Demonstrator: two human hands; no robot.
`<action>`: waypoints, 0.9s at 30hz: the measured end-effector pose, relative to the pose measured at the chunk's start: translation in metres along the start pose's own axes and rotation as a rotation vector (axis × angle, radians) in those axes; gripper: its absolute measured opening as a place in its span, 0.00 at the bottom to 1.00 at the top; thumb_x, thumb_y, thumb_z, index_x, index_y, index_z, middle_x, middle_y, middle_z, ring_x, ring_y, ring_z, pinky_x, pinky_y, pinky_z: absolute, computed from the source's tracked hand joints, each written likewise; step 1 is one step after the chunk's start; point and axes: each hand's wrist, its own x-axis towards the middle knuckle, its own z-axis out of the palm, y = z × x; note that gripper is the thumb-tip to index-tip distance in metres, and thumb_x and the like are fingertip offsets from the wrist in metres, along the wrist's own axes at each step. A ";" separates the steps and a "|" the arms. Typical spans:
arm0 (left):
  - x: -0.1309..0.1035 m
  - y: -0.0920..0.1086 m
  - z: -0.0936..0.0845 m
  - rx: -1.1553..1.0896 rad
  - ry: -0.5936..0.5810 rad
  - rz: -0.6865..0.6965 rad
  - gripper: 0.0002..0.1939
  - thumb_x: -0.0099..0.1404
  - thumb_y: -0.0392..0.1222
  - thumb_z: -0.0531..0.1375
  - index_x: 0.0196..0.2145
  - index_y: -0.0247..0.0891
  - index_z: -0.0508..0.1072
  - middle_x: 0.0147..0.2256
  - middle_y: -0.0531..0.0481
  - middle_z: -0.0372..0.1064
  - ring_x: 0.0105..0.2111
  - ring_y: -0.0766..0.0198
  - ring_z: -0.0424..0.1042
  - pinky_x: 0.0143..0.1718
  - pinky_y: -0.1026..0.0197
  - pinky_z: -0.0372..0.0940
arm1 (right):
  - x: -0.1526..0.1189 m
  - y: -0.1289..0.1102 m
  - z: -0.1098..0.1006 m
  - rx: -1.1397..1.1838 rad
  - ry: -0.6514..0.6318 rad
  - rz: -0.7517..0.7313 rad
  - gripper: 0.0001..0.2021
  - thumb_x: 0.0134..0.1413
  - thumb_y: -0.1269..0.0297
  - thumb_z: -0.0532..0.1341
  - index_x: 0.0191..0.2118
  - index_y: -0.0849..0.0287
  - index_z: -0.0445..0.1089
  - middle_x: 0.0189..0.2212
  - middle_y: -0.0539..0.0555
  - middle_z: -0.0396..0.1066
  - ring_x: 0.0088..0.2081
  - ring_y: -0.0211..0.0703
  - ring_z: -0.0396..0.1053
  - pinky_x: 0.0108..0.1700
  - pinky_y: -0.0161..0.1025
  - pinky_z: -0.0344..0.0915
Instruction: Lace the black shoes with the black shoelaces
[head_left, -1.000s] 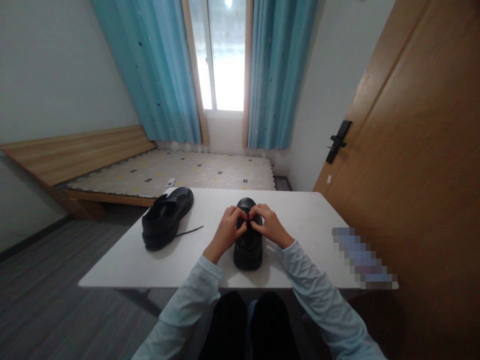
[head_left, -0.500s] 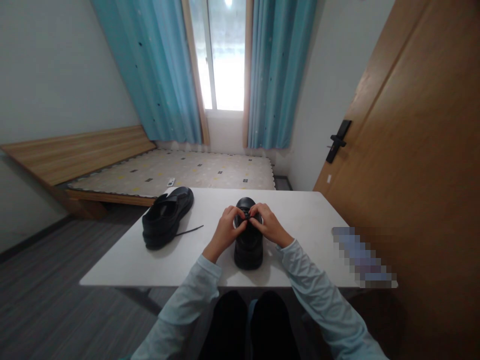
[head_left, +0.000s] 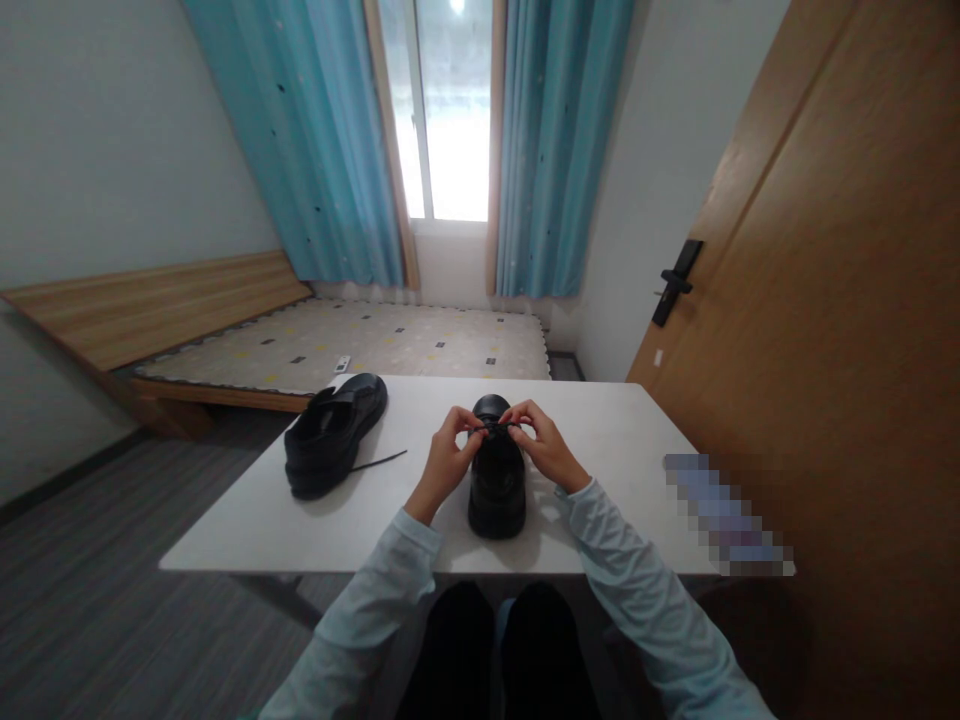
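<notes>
A black lace-up shoe (head_left: 497,495) stands on the white table (head_left: 600,430) with its toe pointing away from me and its heel near the front edge. Over its tongue, my left hand (head_left: 451,450) pinches one side of the black shoelace (head_left: 495,430) between thumb and forefinger. My right hand (head_left: 546,445) pinches the lace on the other side, so it runs across the shoe between the two hands. The exact form of the knot or loops is too small to make out.
A second black shoe (head_left: 326,445) sits on the table's left side, its loose lace end (head_left: 381,460) lying on the tabletop. A blurred-out flat item (head_left: 724,510) lies at the right edge. Beyond are a bed (head_left: 420,340) and a wooden door (head_left: 840,300).
My hands have drawn slightly apart, left hand to the left and right hand to the right, and the lace between them now shows more. Both shoes have stayed put.
</notes>
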 end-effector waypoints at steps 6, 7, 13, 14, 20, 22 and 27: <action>0.000 0.003 -0.002 -0.268 0.067 -0.087 0.08 0.57 0.38 0.60 0.33 0.39 0.62 0.30 0.55 0.64 0.32 0.67 0.68 0.36 0.63 0.63 | 0.000 0.000 -0.005 0.221 0.027 0.080 0.07 0.54 0.62 0.59 0.32 0.57 0.60 0.33 0.52 0.72 0.38 0.41 0.70 0.43 0.41 0.63; 0.000 0.004 -0.003 -0.312 0.066 -0.097 0.08 0.57 0.38 0.59 0.34 0.39 0.61 0.29 0.55 0.65 0.31 0.67 0.69 0.35 0.63 0.63 | 0.000 -0.001 -0.005 0.256 0.018 0.085 0.07 0.54 0.62 0.59 0.32 0.57 0.60 0.32 0.51 0.72 0.36 0.41 0.70 0.42 0.40 0.63; -0.001 0.005 -0.005 -0.497 0.081 -0.161 0.07 0.59 0.37 0.57 0.34 0.40 0.61 0.20 0.60 0.62 0.21 0.70 0.65 0.26 0.67 0.59 | -0.002 -0.006 -0.011 0.384 -0.030 0.085 0.10 0.50 0.62 0.63 0.31 0.57 0.60 0.24 0.48 0.71 0.27 0.38 0.69 0.35 0.38 0.64; -0.001 0.005 -0.005 -0.523 0.082 -0.171 0.06 0.59 0.37 0.56 0.34 0.40 0.61 0.18 0.61 0.60 0.19 0.71 0.63 0.25 0.67 0.58 | -0.003 -0.006 -0.012 0.390 -0.041 0.090 0.10 0.49 0.62 0.64 0.31 0.57 0.61 0.24 0.48 0.71 0.26 0.37 0.68 0.33 0.38 0.64; 0.000 0.010 -0.005 -0.624 0.151 -0.207 0.05 0.61 0.42 0.55 0.32 0.40 0.62 0.16 0.63 0.54 0.12 0.74 0.55 0.18 0.69 0.54 | -0.006 -0.009 -0.017 0.444 -0.080 0.120 0.11 0.51 0.55 0.61 0.32 0.58 0.66 0.18 0.48 0.70 0.20 0.38 0.67 0.30 0.39 0.66; 0.001 0.012 -0.005 -0.627 0.212 -0.211 0.06 0.61 0.43 0.55 0.32 0.39 0.63 0.16 0.63 0.55 0.13 0.74 0.54 0.17 0.69 0.55 | -0.006 -0.011 -0.018 0.463 -0.104 0.138 0.14 0.53 0.52 0.57 0.30 0.59 0.67 0.14 0.48 0.69 0.16 0.39 0.66 0.29 0.41 0.67; 0.003 0.011 -0.006 -0.552 0.318 -0.206 0.09 0.63 0.46 0.53 0.29 0.38 0.64 0.15 0.62 0.53 0.13 0.74 0.52 0.20 0.68 0.58 | -0.004 -0.012 -0.018 0.396 -0.081 0.187 0.12 0.53 0.57 0.59 0.28 0.60 0.67 0.12 0.47 0.67 0.13 0.36 0.63 0.25 0.37 0.66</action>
